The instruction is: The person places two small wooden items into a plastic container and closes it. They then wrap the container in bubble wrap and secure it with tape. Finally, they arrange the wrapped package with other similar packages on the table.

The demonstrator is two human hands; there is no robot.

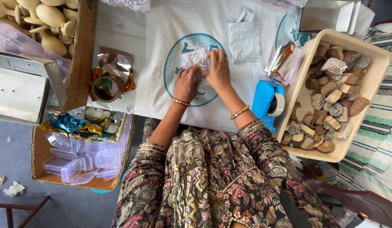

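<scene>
Both my hands rest on a small bundle of clear bubble wrap lying on a white cloth with a teal round print. My left hand presses the bundle's near left side with curled fingers. My right hand grips its right side, fingers folded over the top. What is inside the wrap is hidden. I wear a bangle on each wrist.
A blue tape dispenser sits right of my right arm. A cream tray holds several carved wooden blocks. Foil packets lie beside it. At left stand a cardboard box of clear plastic cases, crumpled foil and wooden spoons.
</scene>
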